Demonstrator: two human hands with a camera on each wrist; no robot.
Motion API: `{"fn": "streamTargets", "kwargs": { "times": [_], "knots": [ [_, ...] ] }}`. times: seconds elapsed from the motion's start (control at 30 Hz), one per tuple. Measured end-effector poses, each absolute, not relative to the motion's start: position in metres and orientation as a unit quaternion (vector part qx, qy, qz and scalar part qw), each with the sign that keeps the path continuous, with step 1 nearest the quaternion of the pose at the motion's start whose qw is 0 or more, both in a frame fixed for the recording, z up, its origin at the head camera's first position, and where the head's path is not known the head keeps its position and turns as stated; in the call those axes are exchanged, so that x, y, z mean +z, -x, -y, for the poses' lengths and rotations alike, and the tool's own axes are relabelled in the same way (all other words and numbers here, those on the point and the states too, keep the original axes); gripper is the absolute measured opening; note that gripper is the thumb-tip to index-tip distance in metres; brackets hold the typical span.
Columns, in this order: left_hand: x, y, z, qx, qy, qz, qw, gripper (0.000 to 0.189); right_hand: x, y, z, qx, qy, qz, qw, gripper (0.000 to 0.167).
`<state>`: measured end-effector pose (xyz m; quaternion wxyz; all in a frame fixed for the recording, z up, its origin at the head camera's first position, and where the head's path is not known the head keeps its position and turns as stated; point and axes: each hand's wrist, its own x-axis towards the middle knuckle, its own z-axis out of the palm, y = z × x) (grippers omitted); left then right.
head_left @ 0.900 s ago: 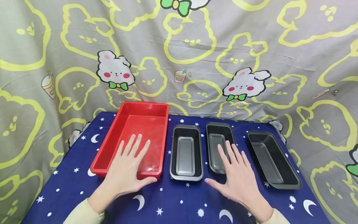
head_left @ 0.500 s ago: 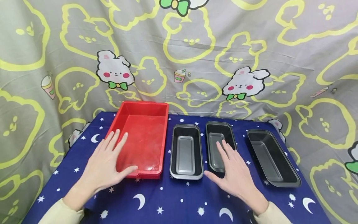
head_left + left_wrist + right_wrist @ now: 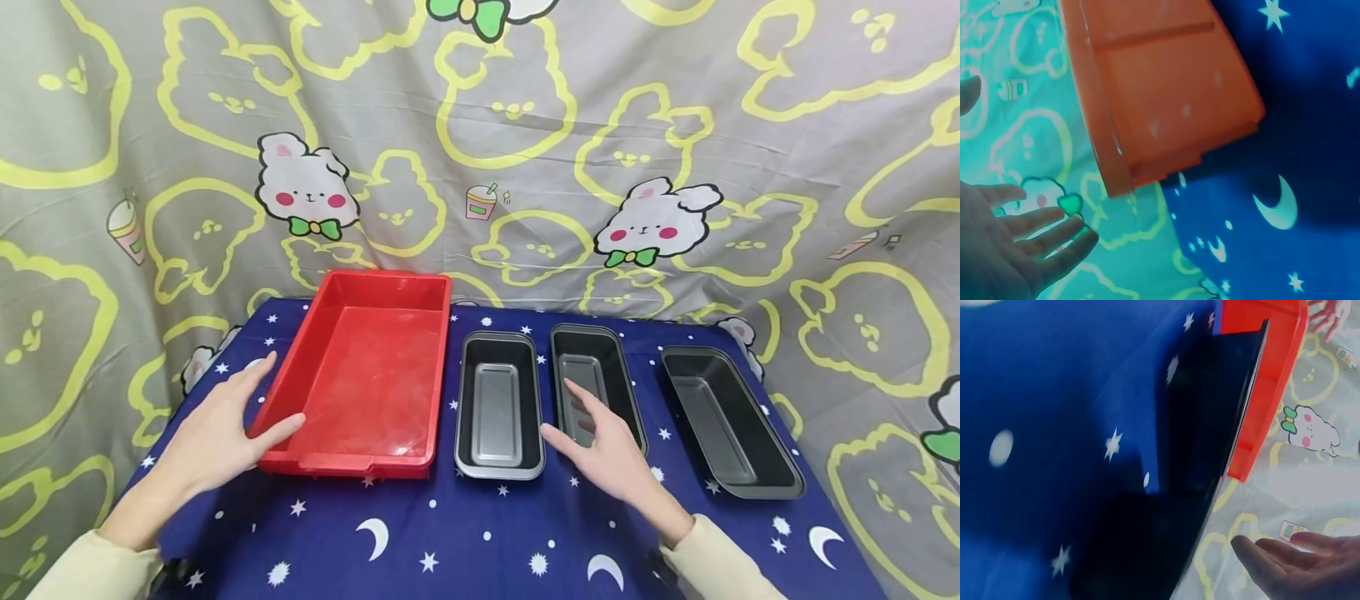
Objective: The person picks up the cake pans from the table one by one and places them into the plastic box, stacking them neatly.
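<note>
Tray [image 3: 378, 375], bright red, glossy, rectangular

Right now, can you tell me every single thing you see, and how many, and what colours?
Plastic tray: one, red, on the tablecloth's left part
Loaf pans: three, dark grey, in a row right of the tray
Tablecloth: one, dark blue with white stars, moons and dots, under the tray and pans
Backdrop cloth: grey with yellow cartoon outlines, behind the tablecloth
Printed animal heads: several, white, on the backdrop
Printed drink cups: at least three, pink, on the backdrop
Sleeves: two, cream, at the bottom corners
Left hand: one, bare, by the tray's near left corner
Right hand: one, bare, in front of the middle pan in the head view
</note>
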<state>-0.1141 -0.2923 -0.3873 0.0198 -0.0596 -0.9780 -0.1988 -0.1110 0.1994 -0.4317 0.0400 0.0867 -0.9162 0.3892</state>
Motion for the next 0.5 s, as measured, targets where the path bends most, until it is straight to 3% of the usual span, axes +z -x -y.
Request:
{"fn": "streamTargets", "kwargs": {
  "times": [0.5],
  "knots": [
    [-0.400,0.128,0.331,-0.354,0.032,0.933,-0.051,0.082,-0.429,0.144,-0.191,0.598,0.021,0.792,-0.121,0.069]
  ]
}}
